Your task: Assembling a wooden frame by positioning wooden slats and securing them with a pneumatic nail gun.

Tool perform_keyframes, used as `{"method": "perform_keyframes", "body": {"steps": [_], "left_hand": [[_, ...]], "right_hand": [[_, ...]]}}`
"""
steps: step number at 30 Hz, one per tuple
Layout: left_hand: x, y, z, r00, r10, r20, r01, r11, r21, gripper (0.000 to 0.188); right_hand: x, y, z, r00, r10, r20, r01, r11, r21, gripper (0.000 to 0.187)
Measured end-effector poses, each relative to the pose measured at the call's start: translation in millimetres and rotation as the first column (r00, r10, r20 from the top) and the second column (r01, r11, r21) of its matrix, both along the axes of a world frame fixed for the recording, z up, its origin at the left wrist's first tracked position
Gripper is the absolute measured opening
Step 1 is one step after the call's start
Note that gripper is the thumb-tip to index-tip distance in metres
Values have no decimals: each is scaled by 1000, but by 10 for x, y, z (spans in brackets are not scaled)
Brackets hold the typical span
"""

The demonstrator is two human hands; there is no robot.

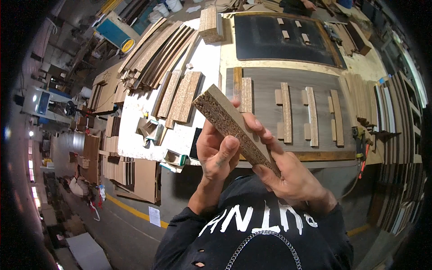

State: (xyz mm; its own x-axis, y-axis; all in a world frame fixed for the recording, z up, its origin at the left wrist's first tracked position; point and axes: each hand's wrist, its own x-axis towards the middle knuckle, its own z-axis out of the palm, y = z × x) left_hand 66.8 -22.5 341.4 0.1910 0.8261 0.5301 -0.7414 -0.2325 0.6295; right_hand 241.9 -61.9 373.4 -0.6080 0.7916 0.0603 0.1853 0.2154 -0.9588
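A short particleboard strip (220, 118) is held up in front of my chest, tilted, with its rough speckled edge toward me. My left hand (218, 153) grips it around the middle, thumb on the speckled edge and fingers behind. My right hand (285, 173) clasps its lower end, with its fingers along the far side. Beyond my hands lies a grey wood-grain panel (265, 85). Several narrow strips rest on it, among them one strip (286, 112) and another strip (312, 117), with small blocks (307, 131) set against their sides.
Stacked particleboard strips (157, 54) cover the far left of the white table (135, 112). Small open boxes (174, 157) sit at its near edge. A dark framed panel (256, 40) lies behind the grey one. On the right are a clamp-like tool (358, 139) and upright boards (400, 112).
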Motion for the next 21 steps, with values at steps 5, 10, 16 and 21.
{"method": "perform_keyframes", "body": {"steps": [5,10,16,21], "left_hand": [[1,-44,-84,995,67,-68,-73,994,-79,49],[53,-37,-200,997,65,-33,-71,974,-214,46],[248,4,-101,979,39,-200,-90,963,-254,49],[282,19,-194,936,147,-319,-217,957,-194,54]], "right_hand": [[10,-36,-50,999,-29,41,33,994,-107,53],[37,-36,-118,995,-60,86,73,986,-151,48],[171,-56,-227,977,-152,148,166,982,-85,49],[235,-73,-276,971,-228,74,232,971,-51,42]]}}
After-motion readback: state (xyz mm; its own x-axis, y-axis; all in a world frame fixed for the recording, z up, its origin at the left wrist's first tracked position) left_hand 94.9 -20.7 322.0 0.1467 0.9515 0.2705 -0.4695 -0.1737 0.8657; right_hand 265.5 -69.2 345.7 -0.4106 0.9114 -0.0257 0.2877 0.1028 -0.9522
